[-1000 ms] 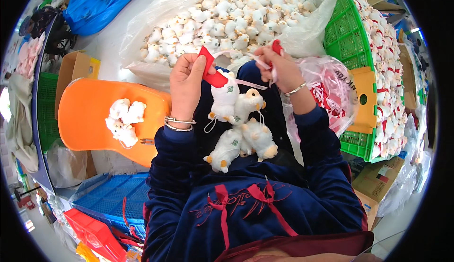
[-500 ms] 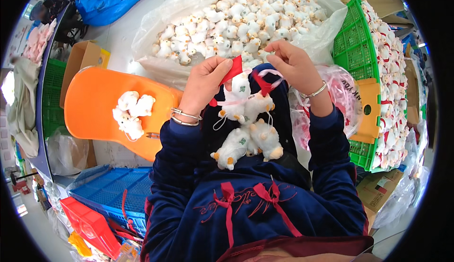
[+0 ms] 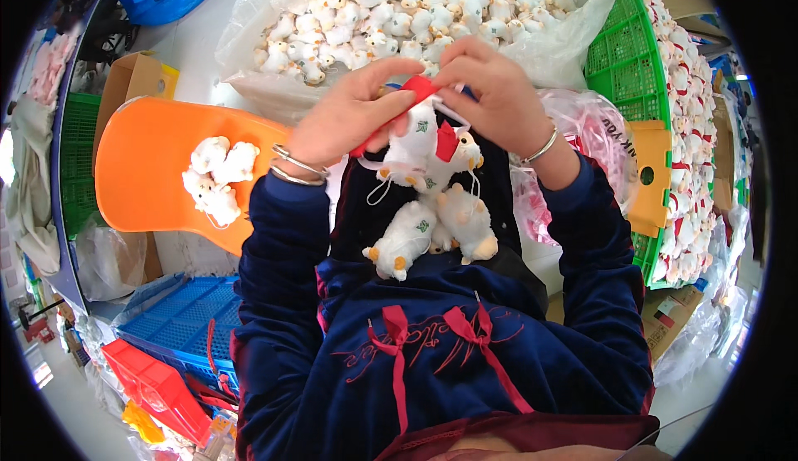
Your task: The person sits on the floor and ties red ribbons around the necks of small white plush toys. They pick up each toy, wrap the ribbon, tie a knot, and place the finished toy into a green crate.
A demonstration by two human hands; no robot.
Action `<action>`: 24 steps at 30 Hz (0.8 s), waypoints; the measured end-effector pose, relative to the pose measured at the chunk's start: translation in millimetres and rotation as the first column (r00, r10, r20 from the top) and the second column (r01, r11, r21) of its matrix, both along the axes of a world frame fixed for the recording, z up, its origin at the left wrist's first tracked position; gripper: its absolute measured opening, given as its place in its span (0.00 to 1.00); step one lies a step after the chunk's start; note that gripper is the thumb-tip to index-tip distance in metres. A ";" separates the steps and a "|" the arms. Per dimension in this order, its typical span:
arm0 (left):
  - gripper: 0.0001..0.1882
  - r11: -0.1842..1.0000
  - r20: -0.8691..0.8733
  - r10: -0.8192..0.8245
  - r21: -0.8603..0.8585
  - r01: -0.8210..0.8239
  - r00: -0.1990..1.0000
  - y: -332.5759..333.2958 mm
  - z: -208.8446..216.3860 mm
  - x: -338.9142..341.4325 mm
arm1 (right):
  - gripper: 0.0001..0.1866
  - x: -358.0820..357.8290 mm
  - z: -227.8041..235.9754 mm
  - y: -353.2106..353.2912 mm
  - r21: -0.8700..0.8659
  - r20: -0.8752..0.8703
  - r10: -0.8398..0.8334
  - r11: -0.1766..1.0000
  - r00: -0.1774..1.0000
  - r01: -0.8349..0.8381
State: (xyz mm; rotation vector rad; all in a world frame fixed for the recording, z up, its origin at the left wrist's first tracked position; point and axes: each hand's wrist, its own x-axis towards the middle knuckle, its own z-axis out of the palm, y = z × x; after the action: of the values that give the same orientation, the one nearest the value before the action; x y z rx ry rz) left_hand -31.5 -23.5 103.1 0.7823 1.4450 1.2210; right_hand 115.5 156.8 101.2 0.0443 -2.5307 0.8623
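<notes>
Over my lap my left hand point(image 3: 366, 105) pinches a red piece of cloth point(image 3: 421, 88) beside a small white plush toy point(image 3: 411, 138). My right hand point(image 3: 492, 95) closes on the other end of that cloth, its fingertips close to the left ones. A pale ribbon trails near the cloth, and a second red flap point(image 3: 446, 140) hangs against the plush toys. Lower on my lap lie more white plush toys, one with a green mark point(image 3: 401, 241) and one beside it point(image 3: 467, 224). White string loops hang from some of them.
Ahead lies a clear plastic bag point(image 3: 241, 41) heaped with white plush toys. Several plush toys point(image 3: 218, 174) rest on an orange chair point(image 3: 137, 162) at left. A green crate point(image 3: 623, 54) with red-trimmed plush stands right, near a bag of pink ribbon point(image 3: 594, 128). Blue crates point(image 3: 179, 320) sit lower left.
My right hand has come left and down to the red cloth, where it now meets my left hand. The head view has shifted slightly.
</notes>
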 end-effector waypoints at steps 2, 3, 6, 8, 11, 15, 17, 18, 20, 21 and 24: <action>0.16 0.996 -0.430 0.066 -0.027 -0.086 0.901 -10.6 -33.7 -29.1 | 0.05 0.9 0.9 10.8 -0.017 0.002 -0.078 0.997 0.997 0.078; 0.15 0.981 -0.768 0.150 0.037 -0.191 0.623 -16.8 -68.6 -42.7 | 0.06 1.8 -1.4 15.4 -0.031 0.026 -0.095 0.995 0.995 0.095; 0.10 0.881 -0.851 0.470 0.437 -0.180 0.235 -14.1 -70.9 -42.4 | 0.06 5.5 -6.1 7.5 -0.048 0.229 -0.146 0.986 0.962 0.161; 0.14 0.881 -0.787 0.474 0.426 -0.207 0.395 -15.7 -40.5 3.7 | 0.06 0.9 -14.6 2.1 -0.121 0.198 -0.071 0.988 0.978 0.096; 0.17 0.895 -0.782 0.443 0.418 -0.159 0.439 -5.6 -43.3 33.5 | 0.06 -5.1 -13.4 -5.9 -0.231 0.282 -0.012 0.970 0.959 0.080; 0.10 0.940 -0.745 0.336 0.300 -0.161 0.576 -0.9 -45.7 22.1 | 0.06 -7.3 -17.7 0.4 -0.415 0.315 0.037 0.904 0.949 0.103; 0.05 0.939 -0.544 0.330 0.275 -0.207 0.771 -1.6 -42.3 17.7 | 0.06 -8.3 -14.4 2.6 -0.446 0.308 0.064 0.891 0.949 0.084; 0.04 0.939 -0.429 0.321 0.257 -0.227 0.845 -2.3 -41.0 14.4 | 0.05 -9.2 -10.0 2.8 -0.440 0.362 0.074 0.892 0.929 0.100; 0.04 0.943 -0.182 0.310 0.181 -0.278 0.933 -0.8 -45.3 7.5 | 0.05 -11.5 -0.1 3.4 -0.428 0.467 0.094 0.894 0.879 0.131; 0.05 0.942 0.003 0.313 0.131 -0.310 0.950 0.1 -39.3 7.0 | 0.05 -11.6 -1.2 3.1 -0.414 0.449 0.097 0.904 0.888 0.110; 0.05 0.944 0.161 0.295 0.104 -0.314 0.942 -2.9 -35.5 1.7 | 0.05 -16.8 -3.7 7.3 -0.277 0.350 0.088 0.961 0.933 0.013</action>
State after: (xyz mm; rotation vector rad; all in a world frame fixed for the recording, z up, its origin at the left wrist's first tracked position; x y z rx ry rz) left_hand -29.8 -26.4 67.6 0.5539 1.4144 1.5877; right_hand 98.8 164.1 97.5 -0.1698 -2.7179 1.3386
